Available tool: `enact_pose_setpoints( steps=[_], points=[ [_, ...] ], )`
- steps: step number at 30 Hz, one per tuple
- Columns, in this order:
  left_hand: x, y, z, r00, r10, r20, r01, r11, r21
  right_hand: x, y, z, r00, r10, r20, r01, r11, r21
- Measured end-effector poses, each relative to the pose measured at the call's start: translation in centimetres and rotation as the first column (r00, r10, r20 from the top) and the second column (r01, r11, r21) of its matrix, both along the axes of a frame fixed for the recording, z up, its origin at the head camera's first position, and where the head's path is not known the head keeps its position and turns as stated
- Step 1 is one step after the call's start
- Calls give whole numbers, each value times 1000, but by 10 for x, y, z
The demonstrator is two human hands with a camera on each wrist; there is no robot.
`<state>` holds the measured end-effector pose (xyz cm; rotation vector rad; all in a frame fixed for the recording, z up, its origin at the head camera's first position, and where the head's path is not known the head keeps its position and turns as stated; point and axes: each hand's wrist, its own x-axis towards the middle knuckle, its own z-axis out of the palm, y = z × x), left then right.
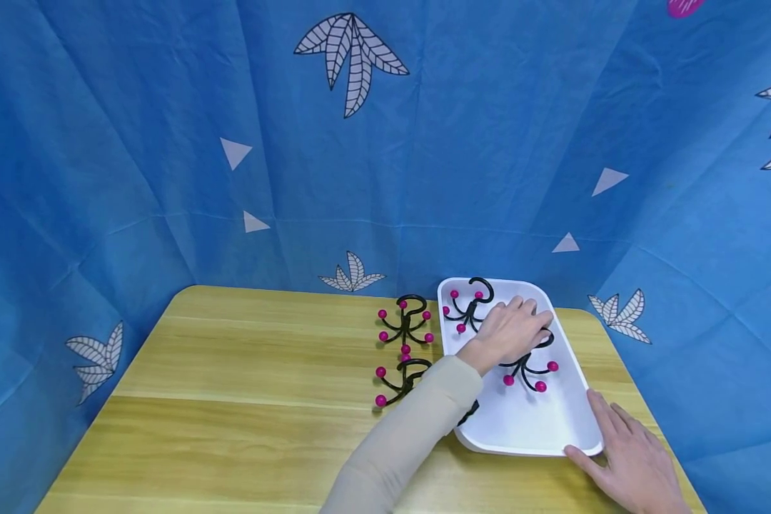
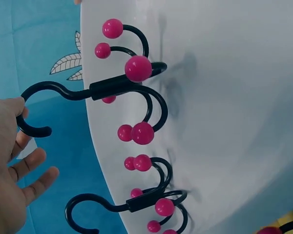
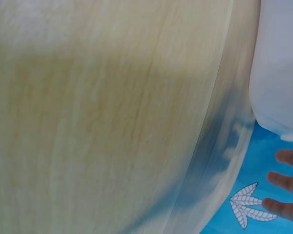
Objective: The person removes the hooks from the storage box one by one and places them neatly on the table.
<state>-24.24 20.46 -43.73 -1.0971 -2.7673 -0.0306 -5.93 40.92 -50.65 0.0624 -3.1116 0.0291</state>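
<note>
My left hand (image 1: 512,332) is over the white tray (image 1: 552,432). Thumb and finger pinch the curved end of a black multi-arm hook (image 2: 107,87) with pink ball tips; its arms reach down against the tray floor. A second such hook (image 2: 144,200) lies farther back in the tray, in the head view just left of that hand. At the tray's near right corner is my right hand (image 1: 636,457), thumb at the near rim and fingers stretched along the side. Its fingers (image 3: 285,181) appear straight in the right wrist view.
Two more black hooks, a farther one (image 1: 405,323) and a nearer one (image 1: 408,385), lie on the wooden table (image 1: 231,400) left of the tray. My left sleeve (image 1: 417,428) partly covers the nearer one. A blue patterned cloth (image 1: 488,143) hangs behind the table and at its sides.
</note>
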Motion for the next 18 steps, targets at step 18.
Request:
enact_pose_setpoints(
  steps=[18],
  points=[
    [21,-13,32,1000,-14,-27,15,1000,25,-1,0,3,1000,3,12,-3,1000,28]
  ],
)
